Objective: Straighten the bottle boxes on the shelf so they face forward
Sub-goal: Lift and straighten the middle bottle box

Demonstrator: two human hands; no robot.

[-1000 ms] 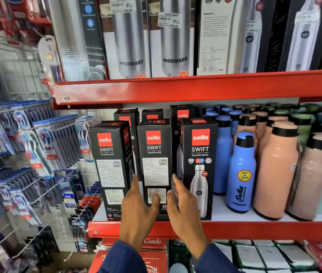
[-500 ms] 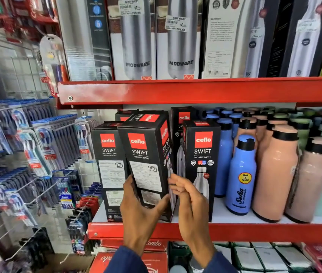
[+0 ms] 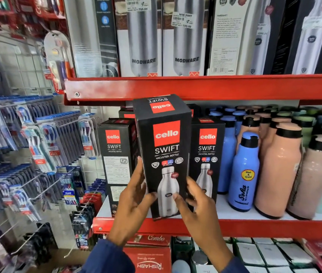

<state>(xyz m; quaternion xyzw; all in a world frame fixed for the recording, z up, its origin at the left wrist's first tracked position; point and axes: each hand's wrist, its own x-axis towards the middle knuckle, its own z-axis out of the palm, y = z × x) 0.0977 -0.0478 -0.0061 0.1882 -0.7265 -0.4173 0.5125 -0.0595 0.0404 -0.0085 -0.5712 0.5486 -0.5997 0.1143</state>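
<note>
One view, head: middle Cello box (image 3: 164,154) is held upright, picture face forward, long axis vertical, base at the shelf (image 3: 254,227) front lip. Grip closed on its lower sides: left hand (image 3: 134,201) and right hand (image 3: 197,207) equally near. Left box (image 3: 116,164) shows its text side.

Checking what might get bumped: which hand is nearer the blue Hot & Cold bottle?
The right hand. It grips the held Cello Swift box's right edge, left of the blue bottle. The left hand is on the box's far left side.
</note>
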